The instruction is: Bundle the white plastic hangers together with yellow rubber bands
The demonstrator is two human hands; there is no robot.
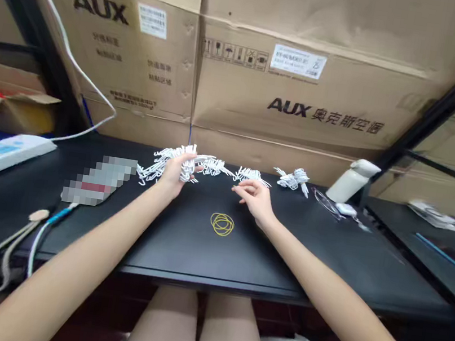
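Observation:
My left hand (174,174) is closed around a bundle of white hooks (188,163), their curved ends sticking out above and beside the fingers. Loose white hooks (150,170) lie just left of that hand, and another bunch (216,167) is to its right. My right hand (258,200) hovers over the table with fingers drawn together in a pinch; whatever they hold, if anything, is too small to make out. Right behind it lies a heap of white hooks (248,175). Several yellow rubber bands (221,224) rest on the black table (181,249) between my forearms.
A tied-looking bunch of white hooks (293,180) sits farther right, near glasses (327,203), a white case (346,210) and a white bottle (353,181). On the left are a blurred-out phone-like object (100,181) with a cable and a power strip (2,157). Cardboard boxes (239,92) wall the back.

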